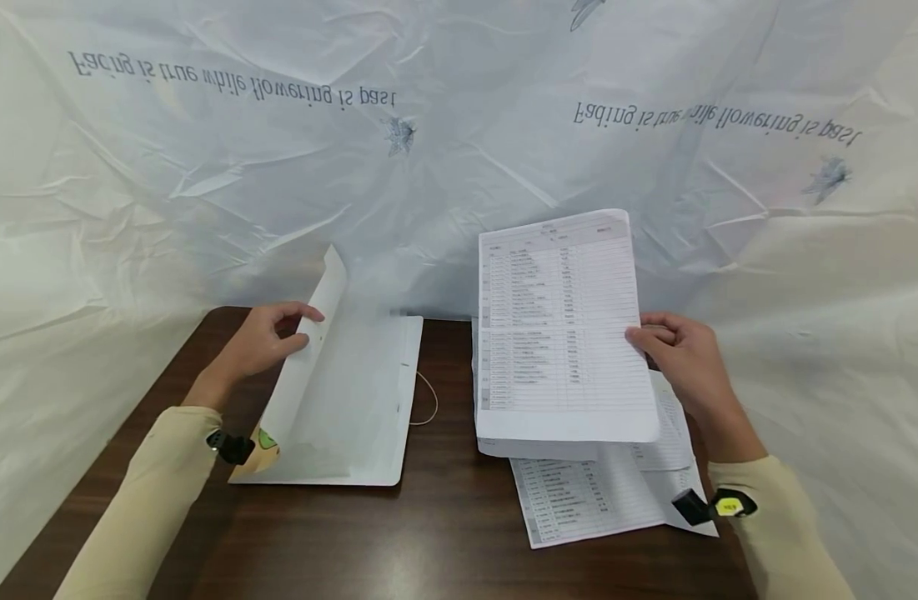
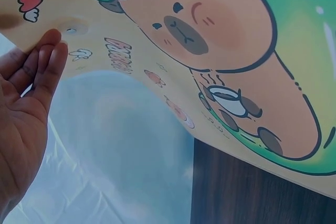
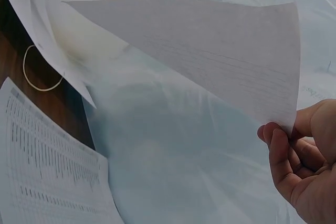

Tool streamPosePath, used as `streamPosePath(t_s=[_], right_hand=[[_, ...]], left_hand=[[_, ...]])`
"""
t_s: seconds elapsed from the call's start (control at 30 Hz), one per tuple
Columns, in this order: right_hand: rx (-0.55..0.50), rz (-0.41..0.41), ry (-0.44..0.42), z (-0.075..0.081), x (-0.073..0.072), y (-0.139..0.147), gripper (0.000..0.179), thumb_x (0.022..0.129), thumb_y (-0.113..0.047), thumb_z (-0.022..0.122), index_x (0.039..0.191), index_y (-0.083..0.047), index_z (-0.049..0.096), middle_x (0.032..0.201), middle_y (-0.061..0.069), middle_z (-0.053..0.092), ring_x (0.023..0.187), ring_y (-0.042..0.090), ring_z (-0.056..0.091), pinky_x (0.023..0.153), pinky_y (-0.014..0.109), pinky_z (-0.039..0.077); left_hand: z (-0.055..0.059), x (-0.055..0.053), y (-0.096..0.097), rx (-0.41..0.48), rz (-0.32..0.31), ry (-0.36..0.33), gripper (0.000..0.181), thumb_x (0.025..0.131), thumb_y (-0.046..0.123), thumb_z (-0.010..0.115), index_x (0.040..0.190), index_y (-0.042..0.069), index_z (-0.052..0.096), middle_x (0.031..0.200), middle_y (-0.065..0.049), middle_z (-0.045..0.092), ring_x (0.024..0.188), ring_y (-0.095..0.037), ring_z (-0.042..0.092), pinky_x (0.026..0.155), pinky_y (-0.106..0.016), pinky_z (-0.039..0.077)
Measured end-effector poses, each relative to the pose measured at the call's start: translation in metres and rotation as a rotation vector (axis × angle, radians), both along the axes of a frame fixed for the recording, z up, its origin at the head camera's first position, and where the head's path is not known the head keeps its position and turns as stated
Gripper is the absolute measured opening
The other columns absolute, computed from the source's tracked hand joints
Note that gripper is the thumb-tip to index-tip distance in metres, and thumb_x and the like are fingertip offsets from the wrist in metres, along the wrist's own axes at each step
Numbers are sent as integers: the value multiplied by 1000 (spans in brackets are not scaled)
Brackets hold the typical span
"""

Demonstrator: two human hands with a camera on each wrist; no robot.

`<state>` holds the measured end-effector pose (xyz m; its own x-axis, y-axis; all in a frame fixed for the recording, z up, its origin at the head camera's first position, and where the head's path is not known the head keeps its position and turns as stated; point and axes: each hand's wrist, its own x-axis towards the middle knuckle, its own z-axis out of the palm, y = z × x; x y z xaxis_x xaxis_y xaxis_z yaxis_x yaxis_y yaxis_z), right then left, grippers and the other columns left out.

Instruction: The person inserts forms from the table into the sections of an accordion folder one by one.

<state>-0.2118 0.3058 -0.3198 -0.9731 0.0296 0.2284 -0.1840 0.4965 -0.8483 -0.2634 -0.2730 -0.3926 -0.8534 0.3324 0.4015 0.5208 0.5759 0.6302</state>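
On the left of the table lies a folder point(image 1: 364, 408), its white inside facing up. My left hand point(image 1: 259, 340) pinches the edge of its lifted cover point(image 1: 328, 287) between thumb and fingers. The outside of that cover, seen in the left wrist view, carries a cartoon animal point(image 2: 220, 30) on yellow and green. Over on the right, my right hand point(image 1: 684, 358) pinches the right edge of a printed sheet point(image 1: 604, 358), raised above other papers. From the right wrist, the back of this sheet point(image 3: 226, 51) shows, tilted, with its corner between thumb and fingers.
Printed papers point(image 1: 571, 500) overlap one another on the table beneath the raised sheet. A thin elastic loop point(image 1: 434, 400) sticks out from the folder's right side. Pale plastic sheeting point(image 1: 443, 183) with lettering hangs behind the dark wooden table point(image 1: 443, 533).
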Motion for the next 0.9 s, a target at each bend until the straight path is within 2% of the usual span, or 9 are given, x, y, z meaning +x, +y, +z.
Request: streamPosePath(t_s=[0.1,0.33,0.57,0.9], right_hand=[[-28,20,8,2,-4,-8,44,99,-25,68,126,8,60,91,-15,74,78,6,69,68,22,56],[-67,64,18,7,-12,-31,42,97,-20,70,125,10,63,89,-15,74,82,6,70,76,19,55],[-101,83,0,8,-20,-50,41,96,-18,70,125,10,62,90,-12,75,81,6,71,75,20,55],[-125,112,-19,4,-31,-73,40,97,-21,70,126,6,64,103,11,77,83,14,74,73,26,58]], left_hand=[[0,0,1,9,0,-11,28,90,2,61,116,3,71,111,-13,70,82,-16,55,70,-21,46],[0,1,0,20,-18,-10,27,90,2,63,116,1,71,112,-14,70,82,-15,57,71,-20,47],[0,1,0,22,-22,-14,27,91,3,64,116,1,71,111,-14,70,82,-15,58,71,-18,47],[-1,0,-1,23,-30,-14,27,91,6,68,118,2,71,111,-13,70,81,-13,59,71,-18,48]])
